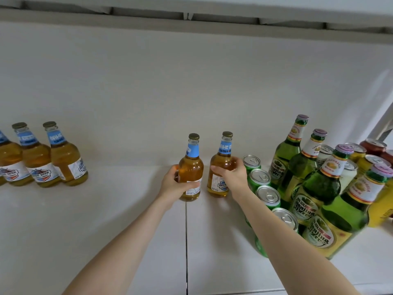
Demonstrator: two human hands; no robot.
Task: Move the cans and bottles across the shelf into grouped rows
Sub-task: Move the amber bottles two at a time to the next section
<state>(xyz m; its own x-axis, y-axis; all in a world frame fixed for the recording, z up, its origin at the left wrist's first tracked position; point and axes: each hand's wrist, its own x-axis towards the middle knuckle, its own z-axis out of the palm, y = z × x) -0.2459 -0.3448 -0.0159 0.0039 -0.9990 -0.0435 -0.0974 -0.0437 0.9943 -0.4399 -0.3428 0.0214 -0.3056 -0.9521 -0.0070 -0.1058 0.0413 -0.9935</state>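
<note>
The clear glass amber-beer bottles (191,167) were glossy with paper labels, green glass bottles (321,185) too; green cans (268,195) had shiny metal tops, white shelf (106,213) looked matt.

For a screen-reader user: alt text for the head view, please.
The left hand holds one amber bottle and the right hand a second bottle, both upright at the shelf's middle. More amber bottles stand far left; green cans and green bottles crowd the right.

a plain white back wall (170,92) rises behind a white shelf board (85,231), in soft, even light. a narrow dark seam (186,241) runs front to back near the board's middle. overhead a grey rail (148,20) spans the width, and a white slanted post (385,122) stands at far right.
</note>
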